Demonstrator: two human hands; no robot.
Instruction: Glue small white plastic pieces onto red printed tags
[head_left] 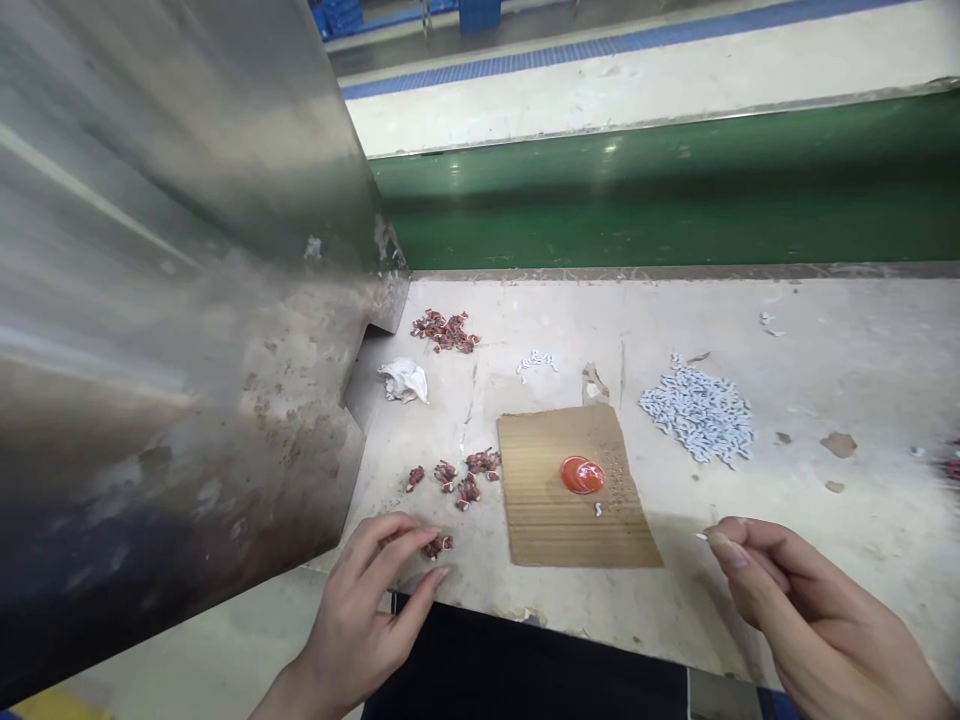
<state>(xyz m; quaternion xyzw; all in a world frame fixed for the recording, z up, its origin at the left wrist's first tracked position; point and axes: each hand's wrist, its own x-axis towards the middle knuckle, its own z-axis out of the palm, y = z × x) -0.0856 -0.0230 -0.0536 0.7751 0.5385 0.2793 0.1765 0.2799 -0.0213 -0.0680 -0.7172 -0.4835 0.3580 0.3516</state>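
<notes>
My left hand (pixel 375 590) hovers at the table's near edge with thumb and fingers apart, right beside a small reddish-brown figure-like piece (pixel 437 546). I cannot tell whether the fingertips touch it. Several more of these reddish-brown pieces (pixel 468 490) lie just beyond. My right hand (pixel 795 600) pinches a tiny white piece (pixel 701 537) between thumb and forefinger, to the right of a cardboard sheet (pixel 540 530). On that sheet sit a glossy orange-red disc-like blob (pixel 582 475) and one small white curved piece (pixel 598 510).
A pile of small pale-blue-white pieces (pixel 701 415) lies right of the cardboard. Further back are a brown cluster (pixel 445 331), a few white pieces (pixel 537 362) and crumpled white tissue (pixel 405 381). A large metal panel (pixel 187 300) blocks the left; a green belt (pixel 660 200) runs behind.
</notes>
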